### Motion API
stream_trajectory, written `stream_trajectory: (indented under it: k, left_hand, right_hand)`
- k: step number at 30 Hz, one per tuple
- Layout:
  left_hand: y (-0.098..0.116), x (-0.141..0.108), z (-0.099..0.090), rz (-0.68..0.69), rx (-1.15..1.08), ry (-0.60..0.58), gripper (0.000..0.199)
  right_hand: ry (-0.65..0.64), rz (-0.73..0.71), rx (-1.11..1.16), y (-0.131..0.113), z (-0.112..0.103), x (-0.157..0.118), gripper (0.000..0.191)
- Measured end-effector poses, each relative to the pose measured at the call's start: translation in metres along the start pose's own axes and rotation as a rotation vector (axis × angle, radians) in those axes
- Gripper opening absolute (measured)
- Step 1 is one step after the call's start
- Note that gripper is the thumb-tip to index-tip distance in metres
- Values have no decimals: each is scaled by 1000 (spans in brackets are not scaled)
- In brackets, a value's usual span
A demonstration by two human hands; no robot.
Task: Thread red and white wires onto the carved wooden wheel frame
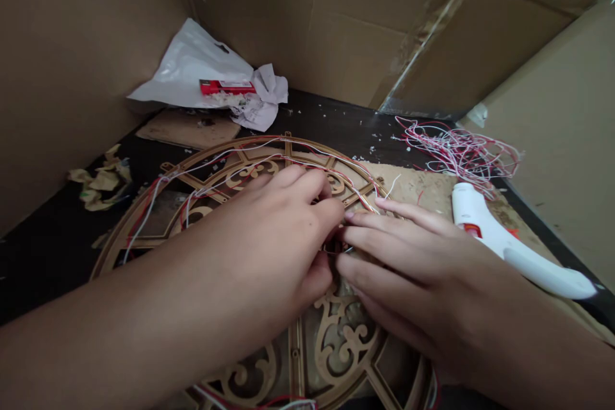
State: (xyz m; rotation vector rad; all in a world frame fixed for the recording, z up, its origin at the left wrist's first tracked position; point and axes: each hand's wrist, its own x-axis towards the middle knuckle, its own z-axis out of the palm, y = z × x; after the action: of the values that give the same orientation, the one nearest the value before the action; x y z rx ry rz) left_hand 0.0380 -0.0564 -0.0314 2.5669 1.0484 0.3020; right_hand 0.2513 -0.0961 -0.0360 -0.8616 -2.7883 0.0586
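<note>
Cardboard sheeting (86,64) walls the left and rear of a dark tabletop (52,269), which carries crumpled tan paper scraps (100,179). Behind these lie a white plastic bag (182,64) and a red-labelled packet (225,87). A circular openwork wooden frame (120,250), apparently laser-cut, lies flat under both hands, with thin red and white wires (269,143) running along its rim and spokes. The left hand (269,230) enters from the left, fingers curled downward at a spoke junction. The right hand (413,262) lies opposite, fingers extended and close together, tips almost meeting those of the left. A small dark item shows between them, possibly a wire joint; the fingers hide it, and whether either hand pinches it cannot be told. Work in hand appears centred on that junction, and the next move calls for finger clearance there. Further right, a white hot glue gun (480,218) rests on a pale particle board (413,182), below a loose tangle of red and white wire (461,154).
</note>
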Motion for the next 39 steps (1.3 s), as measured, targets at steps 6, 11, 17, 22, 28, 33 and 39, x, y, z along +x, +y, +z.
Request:
stream_trajectory:
  k: [6, 11, 17, 22, 28, 33, 39]
  left_hand:
    - [-1, -3, 1, 12, -9, 7, 11]
    - [-3, -4, 1, 36, 11, 17, 11]
    - [-3, 0, -3, 5, -28, -17, 10]
    - [-4, 2, -2, -26, -53, -9, 6]
    - [-4, 6, -3, -40, -53, -9, 7]
    - [-3, 6, -10, -48, -64, -74, 7]
    - [-2, 5, -16, -66, -68, -114, 5]
  right_hand:
    - [36, 18, 46, 1, 1, 2, 25]
    - [118, 65, 12, 2, -5, 3, 13]
    - [245, 136, -36, 4, -15, 0, 12]
    - [355, 123, -46, 8, -15, 0, 12]
    - [393, 133, -66, 13, -18, 6, 12]
    - [127, 122, 18, 8, -25, 5, 17]
    - [65, 195, -104, 11, -31, -4, 21]
